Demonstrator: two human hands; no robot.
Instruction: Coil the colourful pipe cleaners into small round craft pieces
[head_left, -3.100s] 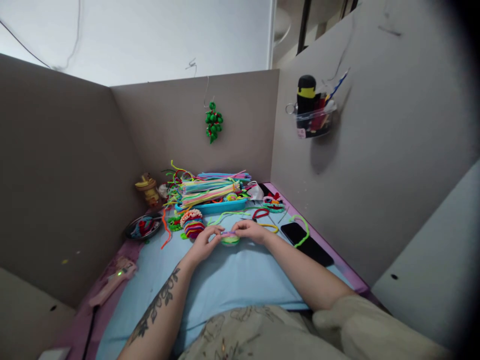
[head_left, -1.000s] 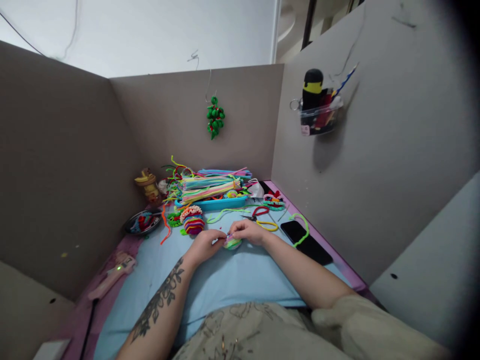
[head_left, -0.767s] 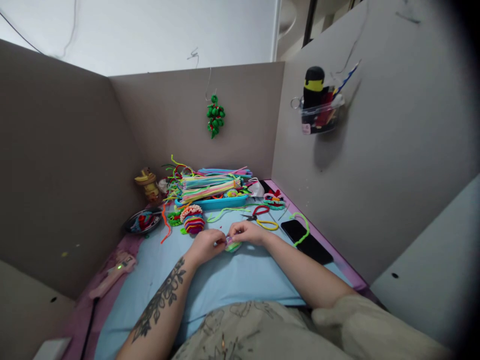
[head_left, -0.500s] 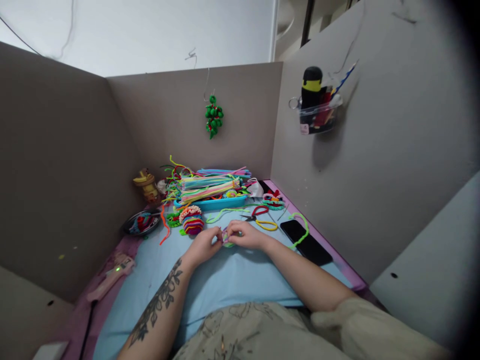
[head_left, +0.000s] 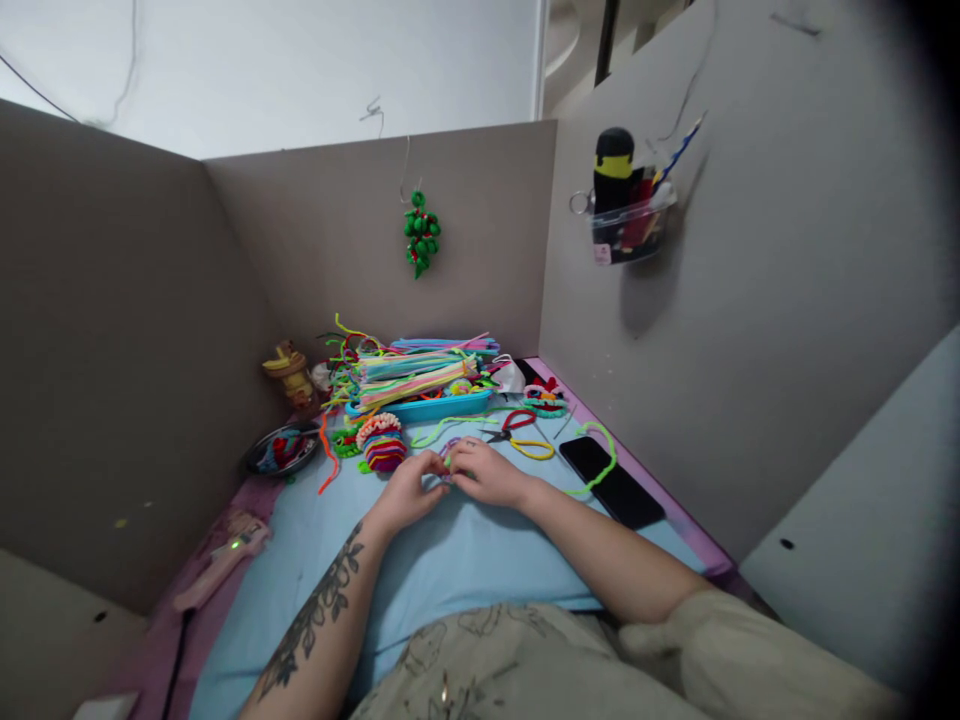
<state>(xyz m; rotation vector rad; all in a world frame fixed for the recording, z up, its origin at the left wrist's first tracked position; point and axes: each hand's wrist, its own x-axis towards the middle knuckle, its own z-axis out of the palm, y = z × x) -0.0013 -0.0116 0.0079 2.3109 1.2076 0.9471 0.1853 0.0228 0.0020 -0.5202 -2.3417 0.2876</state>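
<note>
Between my fingertips is a small piece of purple and green pipe cleaner (head_left: 448,449), mostly hidden by the hands. My left hand (head_left: 409,488) pinches it from the left, thumb and fingers closed. From the right, my right hand (head_left: 487,472) grips the same piece with curled fingers. Just left of them lies a striped, rainbow-coloured pipe-cleaner piece (head_left: 384,445) with a peach edge. Scissors (head_left: 517,436) with one red and one yellow handle rest to the right. A light green pipe cleaner (head_left: 457,424) stretches across the cloth behind the hands.
A blue tray (head_left: 427,408) heaped with pipe cleaners stands at the back. A phone (head_left: 611,483) lies on the right, a dark bowl (head_left: 281,450) on the left, and a pink glue gun (head_left: 221,560) nearer me. Grey partitions (head_left: 390,240) enclose the table.
Both hands have shifted their grip on the small pipe-cleaner piece, and my right hand now covers more of it. The purple part shows above the fingers. The view has turned slightly.
</note>
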